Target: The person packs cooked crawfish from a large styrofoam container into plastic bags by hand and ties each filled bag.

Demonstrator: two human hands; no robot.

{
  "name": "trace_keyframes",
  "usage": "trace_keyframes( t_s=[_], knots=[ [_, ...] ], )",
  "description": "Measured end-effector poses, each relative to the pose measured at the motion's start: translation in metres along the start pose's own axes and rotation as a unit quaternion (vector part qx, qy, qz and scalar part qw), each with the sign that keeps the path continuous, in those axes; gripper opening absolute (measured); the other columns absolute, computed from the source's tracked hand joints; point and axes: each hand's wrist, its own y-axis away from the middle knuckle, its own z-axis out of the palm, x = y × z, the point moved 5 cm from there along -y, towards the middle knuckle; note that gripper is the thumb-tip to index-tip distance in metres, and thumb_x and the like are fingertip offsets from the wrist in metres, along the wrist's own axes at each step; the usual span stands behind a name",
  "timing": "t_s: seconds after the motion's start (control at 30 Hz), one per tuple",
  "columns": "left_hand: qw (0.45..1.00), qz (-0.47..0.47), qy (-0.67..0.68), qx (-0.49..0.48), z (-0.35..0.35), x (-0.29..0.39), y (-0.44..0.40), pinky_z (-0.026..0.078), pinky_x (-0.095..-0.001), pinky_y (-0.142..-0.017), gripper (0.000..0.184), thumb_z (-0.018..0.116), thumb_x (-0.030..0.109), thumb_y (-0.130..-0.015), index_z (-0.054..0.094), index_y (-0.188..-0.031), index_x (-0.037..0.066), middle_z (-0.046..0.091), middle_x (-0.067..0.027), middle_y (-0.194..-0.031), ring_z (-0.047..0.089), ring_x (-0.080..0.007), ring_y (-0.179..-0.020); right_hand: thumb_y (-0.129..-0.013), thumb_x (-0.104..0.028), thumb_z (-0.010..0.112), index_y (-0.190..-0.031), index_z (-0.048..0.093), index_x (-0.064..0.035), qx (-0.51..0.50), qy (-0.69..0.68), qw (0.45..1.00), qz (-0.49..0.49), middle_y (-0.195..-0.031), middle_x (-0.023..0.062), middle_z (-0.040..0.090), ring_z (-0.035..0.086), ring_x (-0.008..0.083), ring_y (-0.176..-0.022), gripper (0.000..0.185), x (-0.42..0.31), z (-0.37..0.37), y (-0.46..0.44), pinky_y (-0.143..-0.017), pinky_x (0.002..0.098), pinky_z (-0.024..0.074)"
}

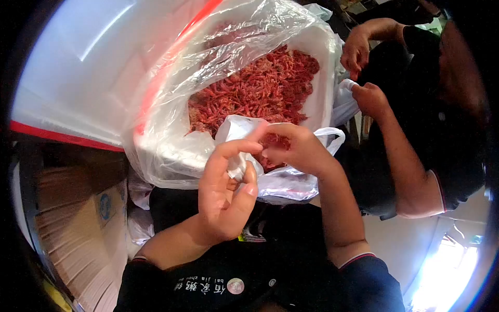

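Note:
My left hand (226, 195) is closed loosely, with its lower fingers curled on a white plastic bag (291, 184). Its thumb and index finger stand apart. My right hand (299, 148) is above the same bag, its bent fingers close to my left fingertips. Motion blurs those right fingertips, so what they grip is unclear. The bag's mouth gapes, showing red pieces beneath my right hand. Behind it is a white box (326, 78) lined with a clear plastic sheet (166, 93). A heap of red, spindly food pieces (254, 88) lies inside; their exact kind is unclear.
At the right, another person in a dark shirt holds a white bag (345, 99) in their hands (370, 99). A white container with a red edge (73, 138) stands at upper left. Stacked cardboard (78, 218) is at lower left.

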Motion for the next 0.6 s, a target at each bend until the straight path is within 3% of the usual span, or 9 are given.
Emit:
trace_keyframes(
  t_s=[0.1, 0.17, 0.23, 0.33, 0.4, 0.43, 0.5, 0.53, 0.6],
  knots=[
    [0.998, -0.02, -0.045, -0.025, 0.002, 0.002, 0.003, 0.038, -0.0191, -0.065, 0.033, 0.044, 0.0, -0.083, 0.043, -0.116, -0.003, 0.048, -0.0196, -0.128, 0.044, -0.0041, -0.069, -0.074, -0.011, 0.069, -0.1, 0.064, -0.0009, 0.082, 0.102, 0.989, -0.074, -0.086, 0.0113, 0.064, 0.061, 0.0206, -0.083, 0.029, -0.008, -0.006, 0.009, -0.077, 0.0317, 0.048],
    [0.99, -0.025, -0.117, -0.071, 0.005, 0.004, 0.002, 0.042, -0.0231, -0.071, 0.029, 0.044, 0.0, -0.083, 0.048, -0.111, -0.004, 0.057, -0.0178, -0.116, 0.054, -0.0076, -0.083, -0.073, -0.02, 0.07, -0.106, 0.061, -0.0011, 0.076, 0.207, 0.975, 0.007, -0.086, 0.0137, 0.063, 0.061, 0.0276, -0.08, 0.039, 0.01, -0.018, 0.02, -0.077, 0.035, 0.0475],
    [0.983, -0.026, -0.176, -0.035, 0.007, 0.011, -0.001, 0.046, -0.0269, -0.073, 0.025, 0.048, -0.002, -0.079, 0.056, -0.102, -0.002, 0.064, -0.0159, -0.096, 0.061, -0.0141, -0.086, -0.076, -0.03, 0.067, -0.099, 0.065, -0.0041, 0.171, 0.184, 0.967, 0.049, -0.085, 0.0171, 0.061, 0.057, 0.0323, -0.089, 0.035, 0.016, -0.034, 0.034, -0.081, 0.0398, 0.0449],
    [0.881, -0.045, -0.439, -0.171, 0.016, 0.018, -0.005, 0.049, -0.0305, -0.066, 0.025, 0.061, 0.002, -0.07, 0.064, -0.095, 0.003, 0.064, -0.0122, -0.079, 0.064, -0.0247, -0.07, -0.073, -0.023, 0.069, -0.093, 0.066, -0.001, 0.425, 0.471, 0.773, -0.022, -0.09, 0.0155, 0.063, 0.06, 0.0299, -0.083, 0.03, 0.006, -0.055, 0.059, -0.074, 0.0371, 0.0469],
    [0.846, -0.029, -0.493, -0.201, 0.024, 0.033, -0.015, 0.049, -0.0309, -0.067, 0.026, 0.062, 0.003, -0.07, 0.064, -0.096, 0.002, 0.065, -0.0127, -0.08, 0.064, -0.0249, -0.072, -0.072, -0.022, 0.069, -0.085, 0.067, -0.0008, 0.226, 0.405, 0.865, 0.191, -0.079, 0.0138, 0.063, 0.061, 0.0296, -0.076, 0.024, 0.054, -0.053, 0.063, -0.07, 0.0377, 0.0477],
    [0.815, -0.005, -0.534, -0.225, 0.027, 0.041, -0.019, 0.049, -0.0313, -0.068, 0.027, 0.063, 0.004, -0.07, 0.064, -0.097, 0.002, 0.065, -0.0133, -0.082, 0.064, -0.0251, -0.074, -0.072, -0.022, 0.069, -0.085, 0.067, -0.0008, 0.23, 0.394, 0.87, 0.188, -0.079, 0.0138, 0.063, 0.061, 0.0296, -0.076, 0.024, 0.062, -0.056, 0.069, -0.07, 0.0377, 0.0477],
    [0.825, -0.03, -0.558, -0.085, 0.019, 0.061, -0.033, 0.049, -0.0316, -0.075, 0.024, 0.061, 0.005, -0.073, 0.063, -0.096, 0.0, 0.067, -0.0138, -0.09, 0.064, -0.0204, -0.081, -0.072, -0.02, 0.069, -0.085, 0.066, -0.0012, 0.188, 0.201, 0.944, 0.183, -0.07, 0.0132, 0.062, 0.061, 0.0255, -0.065, 0.023, 0.08, -0.05, 0.076, -0.062, 0.0352, 0.0475],
    [0.835, -0.024, -0.548, -0.044, 0.021, 0.068, -0.05, 0.047, -0.0318, -0.08, 0.021, 0.053, 0.008, -0.079, 0.06, -0.094, -0.004, 0.066, -0.0124, -0.088, 0.062, -0.0184, -0.083, -0.076, -0.016, 0.067, -0.083, 0.066, -0.0016, 0.214, 0.081, 0.963, 0.143, -0.063, 0.0083, 0.061, 0.057, 0.0151, -0.056, 0.016, 0.069, -0.053, 0.079, -0.054, 0.0277, 0.0442],
    [0.859, -0.106, -0.5, -0.042, 0.008, 0.044, -0.093, 0.045, -0.0267, -0.08, 0.021, 0.049, 0.01, -0.085, 0.059, -0.096, -0.004, 0.062, -0.0084, -0.088, 0.059, -0.015, -0.088, -0.079, -0.017, 0.064, -0.084, 0.065, -0.0017, 0.236, -0.069, 0.959, 0.139, -0.064, 0.0062, 0.061, 0.056, 0.0134, -0.055, 0.016, 0.052, -0.059, 0.087, -0.051, 0.0268, 0.0429]
  ],
)
